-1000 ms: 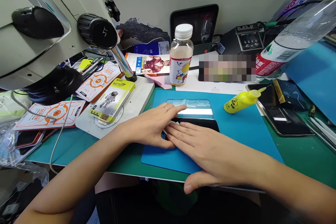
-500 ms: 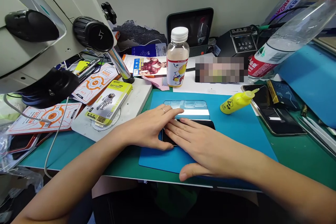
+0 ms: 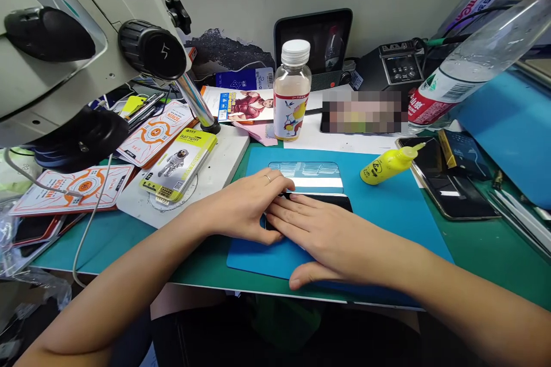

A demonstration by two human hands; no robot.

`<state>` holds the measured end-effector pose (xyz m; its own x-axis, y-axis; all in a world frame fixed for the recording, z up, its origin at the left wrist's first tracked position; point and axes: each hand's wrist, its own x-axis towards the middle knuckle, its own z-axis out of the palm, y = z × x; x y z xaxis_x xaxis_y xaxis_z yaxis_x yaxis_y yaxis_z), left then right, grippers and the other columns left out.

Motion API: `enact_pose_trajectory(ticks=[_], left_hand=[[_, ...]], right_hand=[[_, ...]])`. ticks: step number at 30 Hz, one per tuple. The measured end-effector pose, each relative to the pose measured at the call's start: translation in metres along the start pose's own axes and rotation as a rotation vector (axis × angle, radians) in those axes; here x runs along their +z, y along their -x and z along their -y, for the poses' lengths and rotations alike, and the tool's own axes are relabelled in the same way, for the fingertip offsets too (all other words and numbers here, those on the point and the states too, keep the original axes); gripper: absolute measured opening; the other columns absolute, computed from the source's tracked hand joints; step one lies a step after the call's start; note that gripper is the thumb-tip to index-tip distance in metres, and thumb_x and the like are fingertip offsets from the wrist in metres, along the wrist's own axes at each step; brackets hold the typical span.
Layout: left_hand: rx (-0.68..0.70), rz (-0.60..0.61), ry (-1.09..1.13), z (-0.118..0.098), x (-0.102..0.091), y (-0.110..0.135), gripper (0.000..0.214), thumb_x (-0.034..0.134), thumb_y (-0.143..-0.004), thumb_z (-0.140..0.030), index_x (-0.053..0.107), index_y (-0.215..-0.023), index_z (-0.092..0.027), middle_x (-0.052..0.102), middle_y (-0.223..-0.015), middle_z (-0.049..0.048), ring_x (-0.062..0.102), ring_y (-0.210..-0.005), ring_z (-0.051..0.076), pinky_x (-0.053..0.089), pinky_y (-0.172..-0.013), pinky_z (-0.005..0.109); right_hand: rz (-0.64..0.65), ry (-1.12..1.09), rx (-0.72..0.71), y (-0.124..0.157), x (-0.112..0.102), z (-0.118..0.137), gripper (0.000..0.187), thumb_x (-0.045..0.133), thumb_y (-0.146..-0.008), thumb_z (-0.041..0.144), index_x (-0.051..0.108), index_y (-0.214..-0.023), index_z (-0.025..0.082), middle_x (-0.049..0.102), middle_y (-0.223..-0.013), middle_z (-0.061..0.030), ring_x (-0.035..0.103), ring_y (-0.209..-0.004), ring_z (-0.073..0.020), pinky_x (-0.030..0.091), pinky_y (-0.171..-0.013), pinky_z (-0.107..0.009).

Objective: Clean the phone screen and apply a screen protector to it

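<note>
A black phone lies flat on the blue mat, largely covered by my hands. My left hand rests on its left end, fingers stretched forward and together, a ring on one finger. My right hand lies flat across the phone, fingers extended toward the left, thumb out toward the table's front edge. Just behind the phone sits a pale blue striped sheet. Whether anything thin is pinched under my fingertips is hidden.
A microscope head looms at upper left over battery packs and cards. A drink bottle, yellow squeeze bottle, tilted water bottle, another phone and a black controller surround the mat.
My hands have stayed pressed on the phone; my right hand's fingers slid slightly left and closer to my left hand. The view shifted a little.
</note>
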<state>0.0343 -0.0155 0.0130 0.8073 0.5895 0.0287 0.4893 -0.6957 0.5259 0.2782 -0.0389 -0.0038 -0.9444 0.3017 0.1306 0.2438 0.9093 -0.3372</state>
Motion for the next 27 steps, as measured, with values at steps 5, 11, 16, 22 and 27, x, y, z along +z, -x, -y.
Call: enact_pose_trajectory(ticks=[5,11,16,22,27], left_hand=[[-0.023,0.008,-0.045,-0.0003,-0.0003,0.0007,0.053,0.082,-0.075,-0.032,0.049,-0.115,-0.02,0.062,-0.112,0.0097,0.062,-0.11,0.032,0.056,-0.091,0.042],[-0.027,0.032,-0.043,0.0007,-0.0052,0.0047,0.05,0.079,-0.075,-0.03,0.049,-0.114,-0.021,0.061,-0.11,0.0087,0.062,-0.109,0.031,0.056,-0.089,0.04],[-0.013,0.027,-0.049,0.0016,-0.0052,0.0051,0.05,0.079,-0.075,-0.029,0.049,-0.115,-0.02,0.062,-0.114,0.0099,0.062,-0.111,0.031,0.056,-0.091,0.041],[-0.02,0.034,-0.03,0.0012,-0.0051,0.0046,0.053,0.08,-0.076,-0.029,0.049,-0.118,-0.019,0.061,-0.114,0.0092,0.061,-0.111,0.03,0.056,-0.091,0.04],[-0.022,0.04,-0.029,0.0017,-0.0049,0.0044,0.053,0.081,-0.075,-0.028,0.049,-0.116,-0.019,0.061,-0.114,0.009,0.061,-0.11,0.03,0.056,-0.092,0.041]], right_hand=[[0.0,0.033,0.01,0.0011,-0.0028,-0.0017,0.092,0.067,-0.101,0.063,0.048,-0.162,-0.003,0.051,-0.168,-0.0279,0.038,-0.165,-0.0367,0.035,-0.135,-0.053],[-0.021,0.048,-0.038,0.003,-0.0041,-0.0006,0.094,0.064,-0.1,0.068,0.049,-0.161,-0.002,0.053,-0.166,-0.026,0.042,-0.163,-0.0361,0.038,-0.134,-0.052],[0.023,0.031,-0.022,0.0009,-0.0017,0.0018,0.097,0.064,-0.099,0.07,0.049,-0.161,-0.002,0.05,-0.169,-0.0256,0.039,-0.164,-0.0362,0.033,-0.137,-0.05],[0.037,0.04,-0.004,0.004,-0.0062,-0.0012,0.094,0.059,-0.103,0.07,0.049,-0.162,-0.002,0.049,-0.169,-0.0252,0.042,-0.163,-0.0361,0.032,-0.137,-0.051],[0.033,0.052,0.003,0.0034,-0.009,-0.001,0.098,0.063,-0.1,0.071,0.049,-0.161,-0.004,0.049,-0.168,-0.0273,0.043,-0.162,-0.0385,0.034,-0.136,-0.053]])
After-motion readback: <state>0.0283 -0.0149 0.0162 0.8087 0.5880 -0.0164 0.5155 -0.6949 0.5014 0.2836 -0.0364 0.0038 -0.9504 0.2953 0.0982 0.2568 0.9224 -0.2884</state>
